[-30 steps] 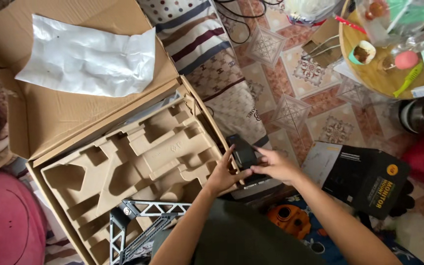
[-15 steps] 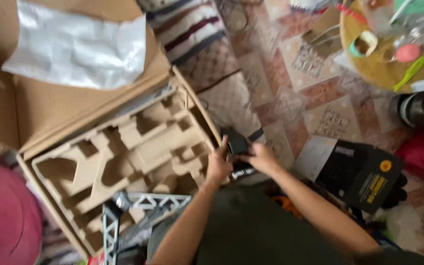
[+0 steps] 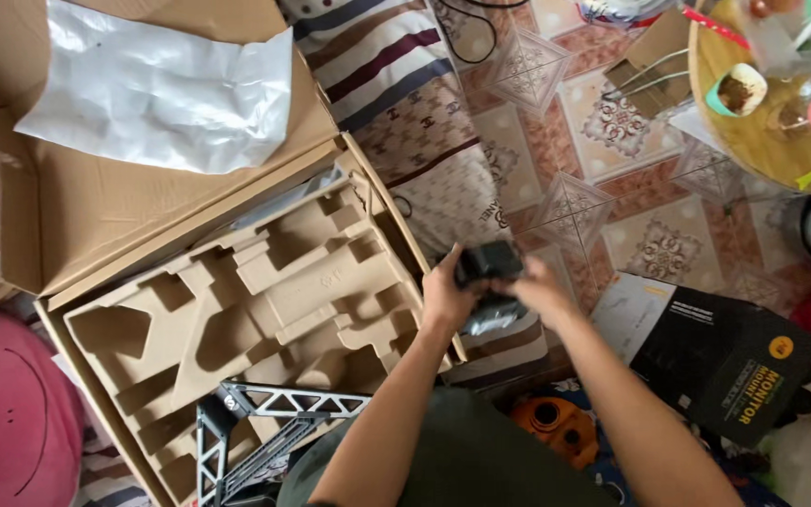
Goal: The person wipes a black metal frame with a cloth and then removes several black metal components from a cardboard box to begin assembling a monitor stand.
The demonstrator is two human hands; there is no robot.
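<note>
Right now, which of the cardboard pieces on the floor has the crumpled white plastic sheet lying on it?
The flat open box flap at upper left carries the white plastic sheet. The moulded pulp tray below it holds only a grey metal truss arm.

You had two hands in view, your left hand (image 3: 445, 299) and your right hand (image 3: 539, 286), together around one small black part (image 3: 487, 263). There was one open cardboard box (image 3: 68, 235), one moulded pulp tray (image 3: 265, 291), one white plastic bag (image 3: 157, 89), one grey metal frame (image 3: 265, 413), one black booklet (image 3: 720, 361) and one round wooden table (image 3: 753, 141).
</note>
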